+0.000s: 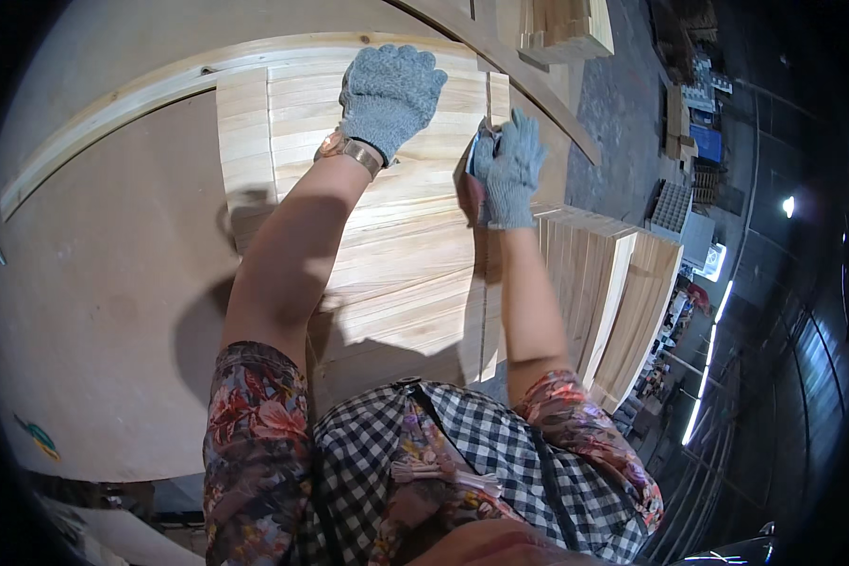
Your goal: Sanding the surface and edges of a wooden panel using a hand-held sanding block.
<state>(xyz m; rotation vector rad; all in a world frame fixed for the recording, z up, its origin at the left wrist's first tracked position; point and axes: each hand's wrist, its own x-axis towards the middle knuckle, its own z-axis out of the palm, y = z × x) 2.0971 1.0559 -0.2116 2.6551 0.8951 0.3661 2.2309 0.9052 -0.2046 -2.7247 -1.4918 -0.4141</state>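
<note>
Pale wooden slats (401, 250) lie side by side in a panel in front of me, with dark lines crossing them near both ends. My left hand (391, 94), in a grey knit glove, rests at the panel's far edge beside a long wooden strip (160, 83). Its fingers are bent down, and whatever is under them is hidden. At the panel's right end, my right hand (511, 174), also gloved, is closed round a dark, reddish object (471, 181) whose kind I cannot make out. That object sits over the right-hand line.
A stack of boards (594, 283) stands close to the right of the panel. Another wood stack (566, 26) is at the far right, beyond a slanting brown bar (538, 99). The broad tabletop (104, 292) extends left, with a small green and yellow item (38, 437) near its edge.
</note>
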